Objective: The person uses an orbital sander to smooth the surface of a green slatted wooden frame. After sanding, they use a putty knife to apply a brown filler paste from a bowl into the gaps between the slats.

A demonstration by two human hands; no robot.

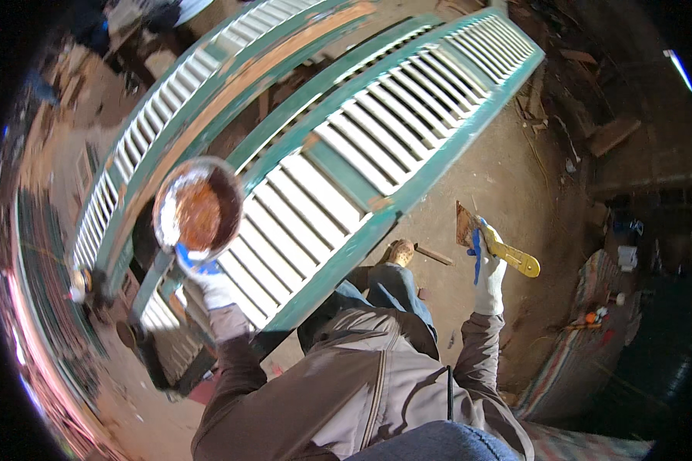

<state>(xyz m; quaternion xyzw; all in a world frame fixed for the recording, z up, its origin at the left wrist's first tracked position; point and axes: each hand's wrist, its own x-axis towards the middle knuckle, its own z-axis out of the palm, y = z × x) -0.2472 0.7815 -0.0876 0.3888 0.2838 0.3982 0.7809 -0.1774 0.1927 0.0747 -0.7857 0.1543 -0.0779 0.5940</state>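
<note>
My left hand (207, 281), in a white glove with blue fingers, is closed on the rim of a round tub (236, 201). Reddish-brown paste (198, 215) lies inside it, with white smears along the inner wall. The tub is over a green-framed shutter (346, 178) with white slats. Out to the right, away from the shutter, my gloved right hand (487, 269) is wrapped round a putty knife (520, 260) with a yellow handle. Its brownish blade points up and to the left.
Another green and white louvred shutter (134, 138) stands farther left, with bare brown wood along it. A wooden stick (434, 254) lies on the floor beside my shoe (400, 252). Long strips (50, 284) are stacked at far left. A striped sheet (573, 330) lies at right.
</note>
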